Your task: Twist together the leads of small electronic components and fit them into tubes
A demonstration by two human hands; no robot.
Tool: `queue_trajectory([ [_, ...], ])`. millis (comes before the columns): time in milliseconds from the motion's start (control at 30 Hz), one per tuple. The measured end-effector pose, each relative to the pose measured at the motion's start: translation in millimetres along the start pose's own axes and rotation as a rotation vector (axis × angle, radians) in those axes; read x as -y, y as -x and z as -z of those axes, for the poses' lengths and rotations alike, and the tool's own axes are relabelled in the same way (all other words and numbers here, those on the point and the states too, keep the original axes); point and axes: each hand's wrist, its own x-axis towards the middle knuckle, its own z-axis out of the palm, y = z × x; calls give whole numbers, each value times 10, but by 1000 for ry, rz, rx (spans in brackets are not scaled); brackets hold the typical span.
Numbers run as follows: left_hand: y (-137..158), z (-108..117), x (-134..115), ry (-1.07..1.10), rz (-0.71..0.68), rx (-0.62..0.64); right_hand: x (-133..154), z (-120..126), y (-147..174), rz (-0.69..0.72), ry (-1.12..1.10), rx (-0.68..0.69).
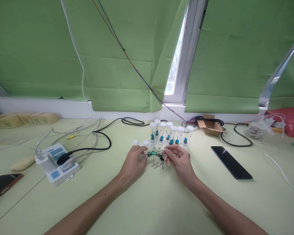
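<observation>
Tube (150,153): clear with green inside; at the centre of the frame, between the two hands;
Left hand (134,162): thumb and forefinger closed on the tube's left end;
Right hand (180,160): fingertips drawn narrow near the tube's right end; what they pinch, I cannot tell;
Rods (158,164): thin, metallic, scattered about the tube;
Bottles (162,132): upright, white-topped, just beyond the hands;
Phone (231,162): flat on the table (142,209), right of centre.
</observation>
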Motion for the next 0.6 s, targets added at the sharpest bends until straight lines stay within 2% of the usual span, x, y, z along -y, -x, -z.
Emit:
queue_trajectory([
  [367, 5, -4, -3, -14, -15, 2, -56, 49, -34, -17, 8, 7],
  [600, 11, -13, -14, -4, -38, 7, -51, 29, -34, 54, 68, -6],
])
